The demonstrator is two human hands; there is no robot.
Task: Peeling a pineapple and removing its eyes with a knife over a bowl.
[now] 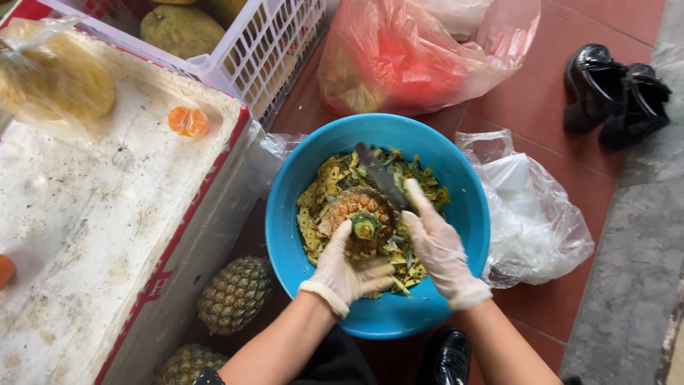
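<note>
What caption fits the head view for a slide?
Gloved left hand steadies a pineapple over a blue basin of peelings while right hand cuts with a knife.

1. Basin [299, 214] on the floor, holding peelings [320, 196] and a pineapple [360, 210]
2. Box [107, 235] left of it; two whole pineapples [235, 294] between
3. Bags [420, 53] behind, shoes [616, 93] far right

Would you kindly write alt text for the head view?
Two gloved hands peel a pineapple over a blue basin of peelings: left hand holds the fruit, right hand a knife. Two whole pineapples lie beside it.
</note>
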